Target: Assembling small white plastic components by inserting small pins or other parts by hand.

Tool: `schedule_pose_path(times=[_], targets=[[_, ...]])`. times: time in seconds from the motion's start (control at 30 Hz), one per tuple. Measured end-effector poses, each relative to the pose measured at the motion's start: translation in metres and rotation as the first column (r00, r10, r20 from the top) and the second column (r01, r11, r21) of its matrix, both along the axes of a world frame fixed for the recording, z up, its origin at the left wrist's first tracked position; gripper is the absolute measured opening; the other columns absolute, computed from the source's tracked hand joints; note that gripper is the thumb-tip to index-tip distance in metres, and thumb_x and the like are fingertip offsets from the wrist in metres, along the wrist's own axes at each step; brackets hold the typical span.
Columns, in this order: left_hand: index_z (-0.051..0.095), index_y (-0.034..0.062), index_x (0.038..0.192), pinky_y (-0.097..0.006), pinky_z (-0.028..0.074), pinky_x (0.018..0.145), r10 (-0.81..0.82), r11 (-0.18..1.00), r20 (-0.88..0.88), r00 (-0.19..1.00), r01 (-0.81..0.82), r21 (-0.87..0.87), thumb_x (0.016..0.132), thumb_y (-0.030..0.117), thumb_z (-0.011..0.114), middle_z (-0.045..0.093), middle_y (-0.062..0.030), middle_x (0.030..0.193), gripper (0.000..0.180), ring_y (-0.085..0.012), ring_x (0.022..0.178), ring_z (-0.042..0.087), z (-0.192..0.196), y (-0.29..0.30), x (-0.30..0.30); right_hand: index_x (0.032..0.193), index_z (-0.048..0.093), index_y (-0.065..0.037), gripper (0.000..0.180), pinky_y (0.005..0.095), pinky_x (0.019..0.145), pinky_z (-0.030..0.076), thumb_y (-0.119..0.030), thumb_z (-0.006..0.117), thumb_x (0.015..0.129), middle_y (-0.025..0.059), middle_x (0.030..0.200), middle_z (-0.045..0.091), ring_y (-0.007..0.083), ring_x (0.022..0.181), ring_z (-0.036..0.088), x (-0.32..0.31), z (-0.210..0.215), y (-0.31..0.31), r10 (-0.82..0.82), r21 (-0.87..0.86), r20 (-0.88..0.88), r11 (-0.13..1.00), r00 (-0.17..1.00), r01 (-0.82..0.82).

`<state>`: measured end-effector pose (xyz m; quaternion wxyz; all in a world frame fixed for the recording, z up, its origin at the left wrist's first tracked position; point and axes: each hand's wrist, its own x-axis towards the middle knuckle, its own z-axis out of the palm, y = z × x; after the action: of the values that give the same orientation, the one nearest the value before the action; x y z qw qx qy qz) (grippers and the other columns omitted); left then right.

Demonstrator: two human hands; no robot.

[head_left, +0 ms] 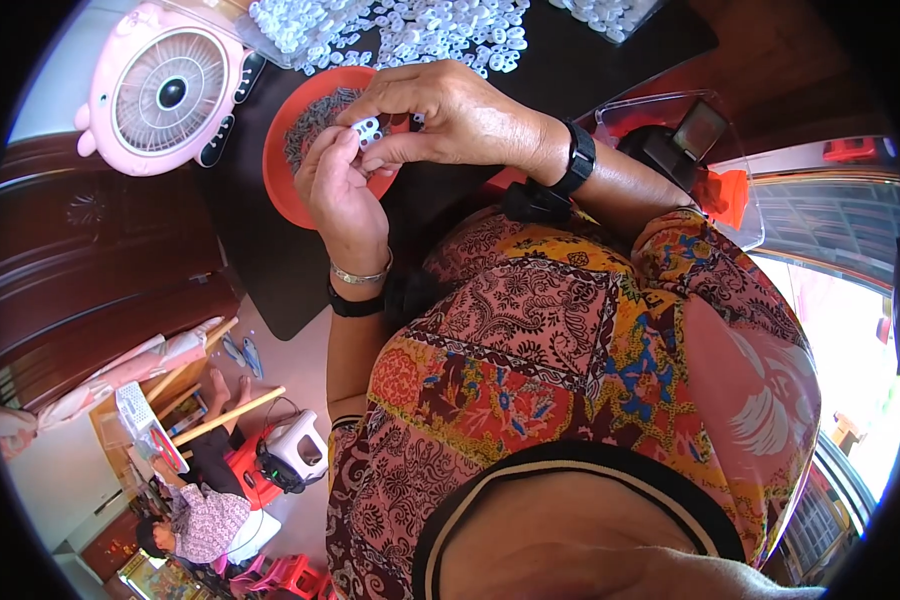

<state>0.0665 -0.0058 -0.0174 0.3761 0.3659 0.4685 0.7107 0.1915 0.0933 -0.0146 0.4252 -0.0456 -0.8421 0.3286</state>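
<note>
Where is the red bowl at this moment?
The red bowl is at upper left in the head view, partly hidden by the left hand, right of the pink fan and below the white pieces.

A pink fan (170, 92) (animal-shaped), blue slippers (253, 358) on the floor (303, 366), a co-worker (208, 524) in the background.

My flowery patchwork shirt (540, 330) has a black, tan-striped collar (570, 453) at five o'clock; black wristband (581, 156) at one, silver bracelet (361, 276) at nine.
</note>
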Motion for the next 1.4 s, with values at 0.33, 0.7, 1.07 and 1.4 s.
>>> schedule_pose_path(times=[0.33, 0.7, 1.07, 1.4], targets=[[0.057, -0.0039, 0.076, -0.022, 0.043, 0.054, 0.081, 0.996, -0.187, 0.979, -0.085, -0.012, 0.088, 0.011, 0.051, 0.056, -0.0048, 0.07, 0.02, -0.0104, 0.057, 0.052, 0.011, -0.011, 0.002, 0.102, 0.066, -0.005, 0.035, 0.0328, 0.07, 0.054, -0.024, 0.076, 0.074, 0.0108, 0.089, 0.067, 0.0256, 0.081, 0.067, 0.001, 0.003, -0.008, 0.0, 0.002, -0.043, 1.0, 0.999, 0.0], [0.056, -0.004, 0.074, -0.023, 0.042, 0.054, 0.065, 0.998, -0.238, 0.969, -0.063, 0.014, 0.088, 0.011, 0.051, 0.055, -0.0051, 0.066, 0.021, -0.0108, 0.056, 0.051, 0.013, -0.013, 0.0, 0.1, 0.065, -0.005, 0.033, 0.0331, 0.068, 0.054, -0.025, 0.074, 0.075, 0.0101, 0.087, 0.067, 0.0268, 0.08, 0.067, -0.001, 0.004, -0.01, -0.012, 0.091, -0.095, 0.996, 0.995, 0.021], [0.055, -0.0053, 0.074, -0.024, 0.042, 0.054, 0.036, 0.999, -0.241, 0.97, -0.038, -0.006, 0.089, 0.011, 0.049, 0.054, -0.0061, 0.065, 0.023, -0.014, 0.056, 0.053, 0.012, -0.018, 0.003, 0.098, 0.068, -0.006, 0.029, 0.0295, 0.064, 0.054, -0.02, 0.077, 0.074, 0.0091, 0.086, 0.068, 0.0223, 0.075, 0.068, 0.002, 0.008, -0.011, 0.017, 0.065, -0.078, 0.998, 0.997, -0.012], [0.054, -0.0088, 0.091, -0.027, 0.046, 0.06, 0.033, 0.99, -0.066, 0.997, -0.023, 0.141, 0.093, 0.006, 0.045, 0.056, -0.0104, 0.083, 0.018, -0.0145, 0.068, 0.055, -0.004, -0.017, -0.002, 0.097, 0.069, -0.005, 0.029, 0.0258, 0.064, 0.054, -0.018, 0.078, 0.073, 0.0063, 0.087, 0.069, 0.0154, 0.074, 0.067, -0.002, 0.004, -0.016, 0.034, -0.144, -0.046, 0.989, 0.998, -0.04]])
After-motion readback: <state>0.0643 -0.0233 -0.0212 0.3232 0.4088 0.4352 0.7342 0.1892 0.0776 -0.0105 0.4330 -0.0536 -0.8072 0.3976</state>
